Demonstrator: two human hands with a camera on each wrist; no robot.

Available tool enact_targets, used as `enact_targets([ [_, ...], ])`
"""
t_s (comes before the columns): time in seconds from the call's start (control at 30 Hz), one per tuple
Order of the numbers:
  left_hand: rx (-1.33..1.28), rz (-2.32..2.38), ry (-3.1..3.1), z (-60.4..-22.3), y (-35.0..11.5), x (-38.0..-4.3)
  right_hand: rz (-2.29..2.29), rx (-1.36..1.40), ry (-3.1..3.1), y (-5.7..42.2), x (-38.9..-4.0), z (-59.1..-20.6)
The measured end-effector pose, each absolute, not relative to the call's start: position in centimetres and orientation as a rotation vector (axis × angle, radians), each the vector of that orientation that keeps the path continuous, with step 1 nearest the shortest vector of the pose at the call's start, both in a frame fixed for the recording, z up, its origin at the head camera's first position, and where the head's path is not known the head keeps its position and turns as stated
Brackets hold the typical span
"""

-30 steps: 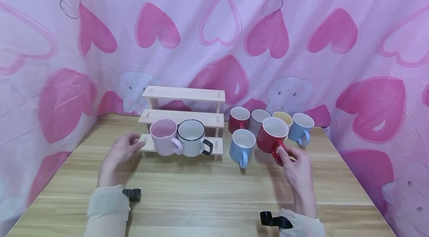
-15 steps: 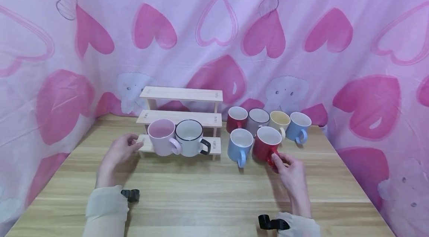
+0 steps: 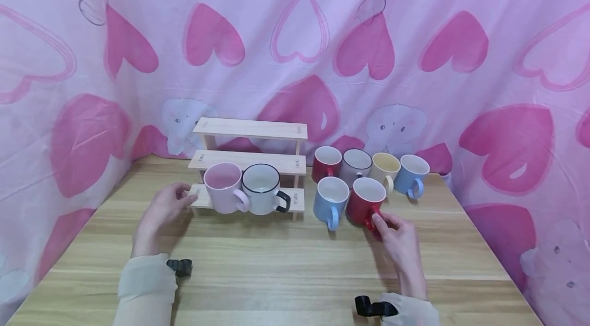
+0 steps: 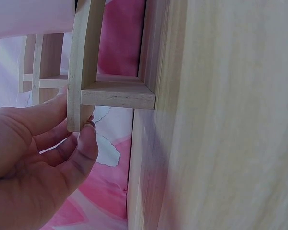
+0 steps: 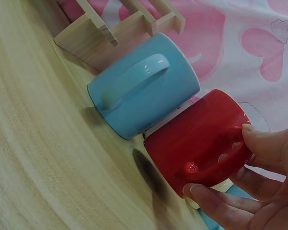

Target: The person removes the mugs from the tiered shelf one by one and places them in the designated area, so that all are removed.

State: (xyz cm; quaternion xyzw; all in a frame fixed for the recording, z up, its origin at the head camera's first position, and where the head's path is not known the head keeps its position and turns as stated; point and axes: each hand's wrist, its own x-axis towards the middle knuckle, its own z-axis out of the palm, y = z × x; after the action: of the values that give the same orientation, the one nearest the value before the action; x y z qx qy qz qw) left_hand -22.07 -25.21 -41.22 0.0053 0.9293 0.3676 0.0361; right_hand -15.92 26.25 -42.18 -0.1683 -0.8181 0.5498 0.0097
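Note:
My right hand [image 3: 401,244] grips the handle of a red mug [image 3: 361,201], upright beside a light blue mug [image 3: 331,195]. In the right wrist view the red mug's base is close over the table, a dark shadow beside it. At the left, my left hand [image 3: 166,211] pinches the left end of the lowest board of a three-tier wooden shelf [image 3: 246,162]; thumb and fingers are on either side of the board [image 4: 74,115]. On that lowest tier stand a pink mug [image 3: 223,190] and a white mug [image 3: 260,190] with black rim and handle.
Behind the red mug stand another red mug [image 3: 326,162], a grey mug with a dark rim [image 3: 352,167], a yellow mug [image 3: 382,167] and a second blue mug [image 3: 410,175]. A pink heart-patterned curtain [image 3: 295,24] hangs behind the wooden table [image 3: 258,264].
My right hand has lowered the red mug and moved it left, beside the front blue mug; the yellow mug behind now shows. My left hand has stayed on the shelf.

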Motion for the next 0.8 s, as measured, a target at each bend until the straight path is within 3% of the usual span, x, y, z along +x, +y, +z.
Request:
enact_targets([
  [0.8,0.014,1.124,2.848,-41.07,-25.06,-22.03,1.820,-0.523,-2.523,25.90,-16.40,-43.08],
])
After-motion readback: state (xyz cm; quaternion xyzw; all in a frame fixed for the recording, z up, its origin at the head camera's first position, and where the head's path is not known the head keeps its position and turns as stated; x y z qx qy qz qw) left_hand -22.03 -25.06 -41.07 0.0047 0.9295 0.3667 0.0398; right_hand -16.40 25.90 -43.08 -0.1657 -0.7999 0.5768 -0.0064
